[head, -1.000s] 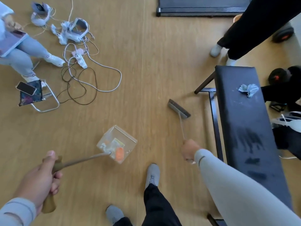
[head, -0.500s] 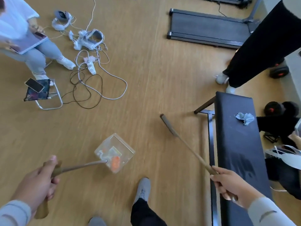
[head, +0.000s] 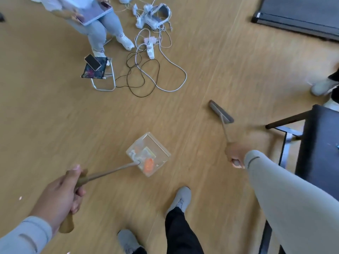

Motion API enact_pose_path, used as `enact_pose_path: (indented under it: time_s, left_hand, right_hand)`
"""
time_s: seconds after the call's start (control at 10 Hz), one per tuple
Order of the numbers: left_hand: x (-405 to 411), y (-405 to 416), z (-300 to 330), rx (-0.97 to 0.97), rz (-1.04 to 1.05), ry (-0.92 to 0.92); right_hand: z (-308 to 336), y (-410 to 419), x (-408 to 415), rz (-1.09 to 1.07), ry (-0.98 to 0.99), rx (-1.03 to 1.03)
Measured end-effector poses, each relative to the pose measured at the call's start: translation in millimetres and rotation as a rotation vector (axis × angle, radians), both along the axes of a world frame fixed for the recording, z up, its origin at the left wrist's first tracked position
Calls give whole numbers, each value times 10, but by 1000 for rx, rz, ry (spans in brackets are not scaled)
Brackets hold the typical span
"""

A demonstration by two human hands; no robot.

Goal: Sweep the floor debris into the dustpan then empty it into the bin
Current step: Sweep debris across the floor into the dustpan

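Moved: broom (head: 221, 113) head swung back right of the dustpan (head: 148, 154).
Head view: left hand (head: 60, 197) fingers curl round dustpan handle; right hand (head: 235, 154) grips broom handle.
Relation: loaded dustpan lies far-right of left hand; bin unseen.

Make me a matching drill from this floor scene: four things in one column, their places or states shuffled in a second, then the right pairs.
Things
1. dustpan
2. phone
3. broom
4. headset

Places or states
A. lying on the folding stool
B. handle gripped by the right hand
C. clear, holding orange and white debris, handle gripped by the left hand
D. on the floor among the tangled cables

Pairs: 1-C, 2-A, 3-B, 4-D
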State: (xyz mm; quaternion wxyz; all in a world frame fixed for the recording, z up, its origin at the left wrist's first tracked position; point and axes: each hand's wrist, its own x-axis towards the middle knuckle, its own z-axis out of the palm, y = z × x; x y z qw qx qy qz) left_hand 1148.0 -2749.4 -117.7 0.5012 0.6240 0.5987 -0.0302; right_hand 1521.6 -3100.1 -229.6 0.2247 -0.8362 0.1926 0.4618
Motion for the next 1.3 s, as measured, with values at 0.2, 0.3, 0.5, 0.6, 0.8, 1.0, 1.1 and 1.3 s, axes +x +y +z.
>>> enact_pose_path:
  time_s: [0.2,0.3,0.5,0.6,0.8,1.0,1.1,1.3]
  left_hand:
    - [-527,100,29,12,85,-11]
    - [-995,200,-35,-4,159,-38]
    - [-2071,276,-215,-29,205,-60]
    - [-2479,173,-178,-22,175,-101]
    - [-3155,-7,-75,-20,209,-111]
    - [-3670,-100,-192,-39,297,-70]
    - [-3807,-178,-327,-57,351,-52]
    - [-4162,-180,-596,-83,398,-10]
  right_hand:
    - [24,570,-1189,662,59,-122]
    - [103,415,-1902,711,96,-134]
    - [675,-128,-3104,778,241,-149]
    - [866,-337,-3494,753,281,-104]
    - [1424,-858,-3392,243,245,90]
    - [1336,-813,-3022,163,5,36]
    - [829,-564,-2834,125,-23,-67]
    - [-23,64,-3532,24,268,-6]
